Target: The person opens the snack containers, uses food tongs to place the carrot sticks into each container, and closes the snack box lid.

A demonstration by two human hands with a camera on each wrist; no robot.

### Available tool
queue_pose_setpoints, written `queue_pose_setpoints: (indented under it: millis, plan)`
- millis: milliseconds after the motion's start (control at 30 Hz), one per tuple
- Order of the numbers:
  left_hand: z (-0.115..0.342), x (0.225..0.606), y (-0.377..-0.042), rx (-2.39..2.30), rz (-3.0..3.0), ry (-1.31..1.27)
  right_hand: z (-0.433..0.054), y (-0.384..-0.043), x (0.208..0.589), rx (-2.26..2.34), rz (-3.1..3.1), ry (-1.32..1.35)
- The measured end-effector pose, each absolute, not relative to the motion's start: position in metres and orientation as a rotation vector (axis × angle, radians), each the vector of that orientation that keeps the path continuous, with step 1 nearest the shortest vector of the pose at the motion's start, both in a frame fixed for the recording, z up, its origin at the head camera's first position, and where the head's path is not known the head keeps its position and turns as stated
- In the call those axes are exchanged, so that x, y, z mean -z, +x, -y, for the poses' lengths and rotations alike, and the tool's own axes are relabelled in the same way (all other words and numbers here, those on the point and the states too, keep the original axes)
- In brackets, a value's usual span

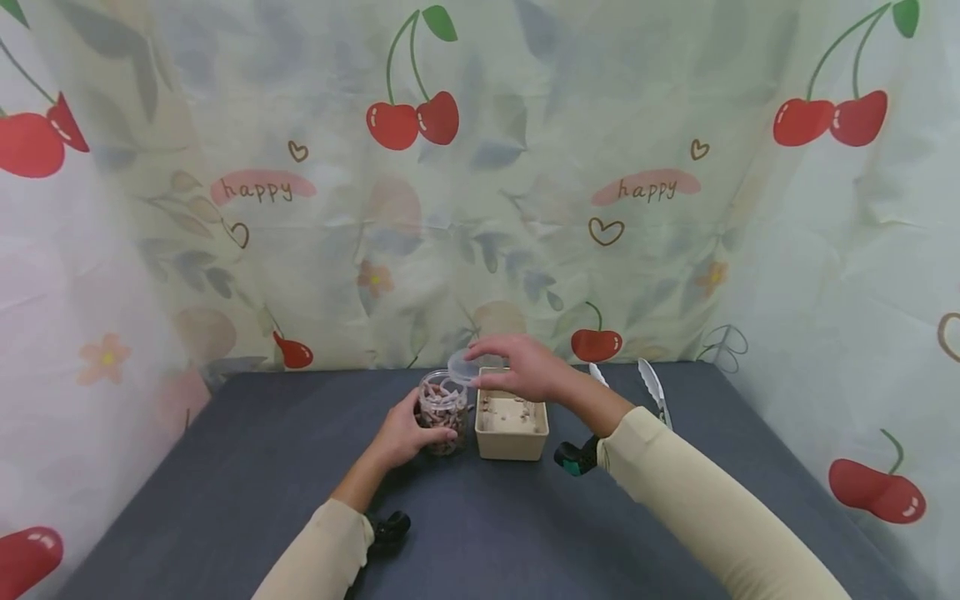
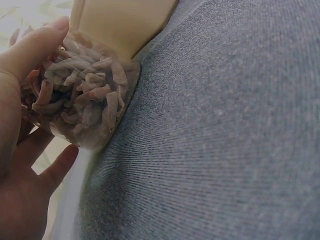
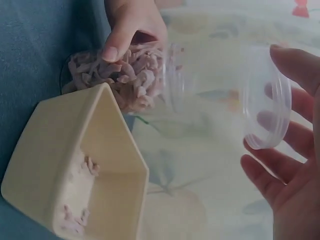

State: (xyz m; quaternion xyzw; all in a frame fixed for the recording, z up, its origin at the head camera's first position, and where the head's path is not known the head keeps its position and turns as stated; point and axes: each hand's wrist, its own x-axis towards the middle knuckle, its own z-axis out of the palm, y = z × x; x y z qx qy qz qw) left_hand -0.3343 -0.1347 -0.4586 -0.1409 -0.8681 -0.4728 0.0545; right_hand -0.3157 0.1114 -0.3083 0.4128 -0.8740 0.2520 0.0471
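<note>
My left hand (image 1: 406,432) grips a clear jar (image 1: 444,419) around its side, thumb across the front. Brownish-pink dried strips (image 2: 90,95) fill most of the jar, which stands on the table with its mouth uncovered. Above and to the right, my right hand (image 1: 517,367) holds a clear round lid (image 3: 267,97) by its edge, apart from the jar's mouth. Just right of the jar stands a beige square container (image 1: 512,446). A few small pieces of the strips (image 3: 75,220) lie on its bottom.
Metal tongs (image 1: 654,387) lie behind my right forearm, partly hidden by it. The dark grey table (image 1: 480,533) ends at a hanging cloth (image 1: 480,242) printed with cherries at the back and on both sides.
</note>
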Motion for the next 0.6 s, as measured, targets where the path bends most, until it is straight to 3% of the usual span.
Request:
queue_pose_setpoints:
  millis: [600]
  plan:
    - [0.139,0.464,-0.338,1.55,2.599,-0.495,-0.075,-0.338,0.359,-0.918,2.587,1.109]
